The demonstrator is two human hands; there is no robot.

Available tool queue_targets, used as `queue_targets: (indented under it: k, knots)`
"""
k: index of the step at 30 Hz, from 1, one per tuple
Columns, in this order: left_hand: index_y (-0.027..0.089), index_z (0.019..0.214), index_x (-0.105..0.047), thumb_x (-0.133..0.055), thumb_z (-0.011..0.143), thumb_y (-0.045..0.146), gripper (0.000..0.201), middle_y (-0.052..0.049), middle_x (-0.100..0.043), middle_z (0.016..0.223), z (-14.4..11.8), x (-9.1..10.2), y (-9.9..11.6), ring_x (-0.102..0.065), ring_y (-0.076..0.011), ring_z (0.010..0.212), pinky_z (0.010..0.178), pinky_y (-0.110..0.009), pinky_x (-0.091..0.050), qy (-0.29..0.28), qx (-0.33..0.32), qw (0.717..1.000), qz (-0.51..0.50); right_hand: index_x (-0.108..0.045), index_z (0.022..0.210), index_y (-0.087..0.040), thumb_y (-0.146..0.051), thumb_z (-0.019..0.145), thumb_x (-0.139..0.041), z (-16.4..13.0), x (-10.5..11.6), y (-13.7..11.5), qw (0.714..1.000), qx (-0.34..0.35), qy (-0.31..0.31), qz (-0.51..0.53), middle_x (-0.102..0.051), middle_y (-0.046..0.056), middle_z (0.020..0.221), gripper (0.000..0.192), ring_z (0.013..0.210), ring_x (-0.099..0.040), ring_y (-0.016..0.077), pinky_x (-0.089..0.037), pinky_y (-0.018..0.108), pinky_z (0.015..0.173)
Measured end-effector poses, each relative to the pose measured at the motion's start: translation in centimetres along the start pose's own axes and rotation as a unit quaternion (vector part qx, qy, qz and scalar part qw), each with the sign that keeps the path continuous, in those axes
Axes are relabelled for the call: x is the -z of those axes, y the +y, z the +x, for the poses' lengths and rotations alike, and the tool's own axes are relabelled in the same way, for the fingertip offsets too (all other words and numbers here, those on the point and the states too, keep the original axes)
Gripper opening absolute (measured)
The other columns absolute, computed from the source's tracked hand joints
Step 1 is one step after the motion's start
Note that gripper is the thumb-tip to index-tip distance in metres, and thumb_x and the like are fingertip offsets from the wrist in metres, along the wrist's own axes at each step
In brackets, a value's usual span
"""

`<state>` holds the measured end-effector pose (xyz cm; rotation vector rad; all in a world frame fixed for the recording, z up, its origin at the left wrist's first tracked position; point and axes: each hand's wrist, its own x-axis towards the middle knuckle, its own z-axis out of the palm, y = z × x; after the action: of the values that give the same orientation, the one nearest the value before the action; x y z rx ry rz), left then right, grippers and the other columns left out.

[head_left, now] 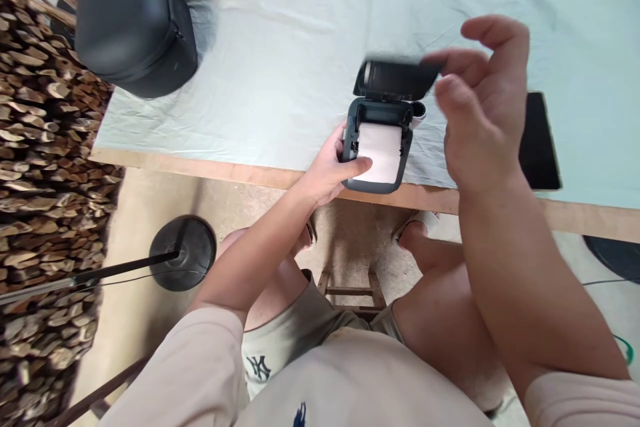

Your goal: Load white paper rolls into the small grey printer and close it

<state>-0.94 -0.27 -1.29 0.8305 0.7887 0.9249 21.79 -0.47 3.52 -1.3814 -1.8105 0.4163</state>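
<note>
Dark-grey plastic, a small label printer (pixel 379 147) is being steadied at the bench (pixel 280 177) edge by the left hand (pixel 333 170), fingers clasping its side, thumb pressing the white paper roll (pixel 380 150); the right hand (pixel 483 107), loosely curled fingers holding nothing, is being kept beside the raised lid (pixel 397 79).

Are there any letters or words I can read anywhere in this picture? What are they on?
"NY": interlocked letters, a logo printed on the person's shorts.
Dark blue mark on the shirt: cut off by the picture's edge, unreadable.
Small printer, its open lid, black case, dark tablet: no readable text.
</note>
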Motion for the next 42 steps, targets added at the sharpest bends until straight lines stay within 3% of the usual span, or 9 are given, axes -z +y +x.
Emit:
queue_targets:
  k: [3, 8, 13, 16, 20, 24, 32, 37, 42]
  knots:
    - [0.03, 0.12, -0.076, -0.115, 0.065, 0.039, 0.068, 0.005, -0.081, 0.094, 0.0, 0.1, -0.1, -0.083, -0.0181, 0.086, 0.076, -0.027, -0.063, 0.005, -0.012, 1.0, -0.001, -0.064, 0.143, -0.04, -0.041, 0.116, -0.049, -0.1, -0.7, -0.3, 0.989, -0.022, 0.087, 0.118, -0.082, 0.008, 0.127, 0.031, 0.135, -0.08, 0.0352, -0.067, 0.06, 0.115]
    - [0.026, 0.128, -0.074, -0.104, 0.076, 0.069, 0.073, -0.008, -0.09, 0.122, 0.1, -0.3, -0.3, -0.087, -0.0415, 0.133, 0.099, -0.046, -0.074, 0.026, -0.005, 0.999, -0.038, -0.073, 0.141, -0.034, -0.037, 0.092, -0.081, -0.3, -1.9, -0.7, 0.994, -0.033, -0.07, 0.078, -0.082, 0.007, 0.149, 0.05, 0.139, -0.078, 0.0373, -0.067, 0.058, 0.118]
    - [0.023, 0.12, -0.078, -0.102, 0.083, 0.07, 0.065, -0.011, -0.093, 0.12, -0.1, -0.3, -0.3, -0.09, -0.0397, 0.13, 0.083, -0.037, -0.074, 0.018, -0.023, 0.999, -0.019, -0.071, 0.153, -0.039, -0.032, 0.091, -0.085, -1.0, -2.7, -1.2, 0.995, -0.022, -0.099, 0.01, -0.077, 0.007, 0.159, 0.064, 0.145, -0.074, 0.0402, -0.07, 0.056, 0.113]
    - [0.024, 0.122, -0.079, -0.1, 0.086, 0.069, 0.061, -0.01, -0.094, 0.124, 0.0, -0.4, -0.4, -0.088, -0.0393, 0.136, 0.094, -0.039, -0.076, 0.022, -0.024, 0.999, -0.026, -0.07, 0.15, -0.039, -0.035, 0.094, -0.086, -1.0, -2.2, -1.2, 0.997, -0.012, -0.08, 0.0, -0.076, 0.008, 0.159, 0.058, 0.149, -0.071, 0.0417, -0.067, 0.06, 0.119]
    - [0.024, 0.128, -0.083, -0.062, 0.115, 0.073, 0.055, -0.009, -0.093, 0.127, 0.5, -1.0, -0.2, -0.077, -0.0352, 0.158, 0.123, -0.046, -0.071, 0.056, 0.031, 0.994, -0.085, -0.068, 0.148, -0.038, -0.039, 0.093, -0.09, -0.4, -0.1, -0.9, 0.997, 0.02, -0.069, 0.007, -0.073, 0.01, 0.162, 0.059, 0.155, -0.067, 0.043, -0.061, 0.063, 0.129]
    - [0.02, 0.136, -0.082, -0.035, 0.124, 0.07, 0.069, -0.011, -0.093, 0.124, 0.9, -1.5, 0.4, -0.078, -0.0337, 0.157, 0.127, -0.046, -0.069, 0.117, 0.076, 0.983, -0.116, -0.067, 0.154, -0.039, -0.023, 0.081, -0.088, -0.5, 0.4, -0.5, 0.991, 0.051, -0.123, 0.002, -0.069, 0.007, 0.166, 0.078, 0.153, -0.069, 0.0417, -0.066, 0.064, 0.124]
    - [0.021, 0.14, -0.078, -0.038, 0.128, 0.055, 0.054, -0.006, -0.093, 0.123, 0.6, -2.1, 0.4, -0.079, -0.0309, 0.155, 0.13, -0.046, -0.068, 0.129, 0.073, 0.983, -0.107, -0.073, 0.138, -0.034, -0.035, 0.105, -0.071, -0.4, 0.5, -2.7, 0.995, 0.046, -0.049, -0.08, -0.073, 0.011, 0.135, 0.033, 0.126, -0.075, 0.0341, -0.07, 0.056, 0.107]
    - [0.02, 0.128, -0.08, -0.044, 0.128, 0.052, 0.048, -0.006, -0.093, 0.124, 0.7, -1.8, 0.2, -0.077, -0.0308, 0.159, 0.132, -0.045, -0.066, 0.127, 0.063, 0.984, -0.104, -0.068, 0.156, -0.037, -0.032, 0.092, -0.087, -0.5, 0.6, -2.3, 0.978, 0.084, -0.142, -0.124, -0.068, 0.008, 0.151, 0.067, 0.138, -0.069, 0.0382, -0.066, 0.064, 0.118]
    - [0.022, 0.141, -0.079, -0.048, 0.125, 0.058, 0.05, -0.009, -0.092, 0.134, 0.7, -1.9, 0.4, -0.073, -0.0372, 0.163, 0.132, -0.051, -0.067, 0.132, 0.07, 0.983, -0.103, -0.064, 0.161, -0.037, -0.034, 0.095, -0.087, -0.8, 0.0, -2.2, 0.981, 0.069, -0.124, -0.132, -0.064, 0.009, 0.154, 0.07, 0.151, -0.062, 0.0428, -0.059, 0.067, 0.125]
